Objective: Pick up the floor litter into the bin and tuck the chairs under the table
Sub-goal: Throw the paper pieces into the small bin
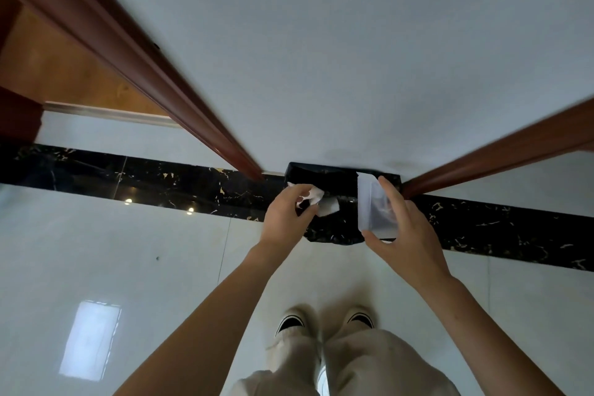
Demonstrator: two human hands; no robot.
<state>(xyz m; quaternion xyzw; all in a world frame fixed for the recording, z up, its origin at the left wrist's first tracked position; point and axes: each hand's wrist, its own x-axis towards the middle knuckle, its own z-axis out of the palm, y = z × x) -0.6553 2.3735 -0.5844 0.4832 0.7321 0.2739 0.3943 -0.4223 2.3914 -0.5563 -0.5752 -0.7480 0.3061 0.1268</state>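
A black-lined bin [334,182] stands on the floor against the white wall, between two door frames. My left hand [286,219] hovers over its left side, shut on crumpled white paper [313,196]; another white scrap [329,206] sits just right of it, over the bin's opening. My right hand [408,231] holds the bin's translucent white swing lid [369,202] tilted up at the right side, thumb below and fingers along its right edge.
A brown door frame [167,87] runs down to the bin's left, another [501,151] to its right. A black marble strip [144,180] crosses the glossy white tile floor [128,267]. My shoes [292,321] stand close in front of the bin.
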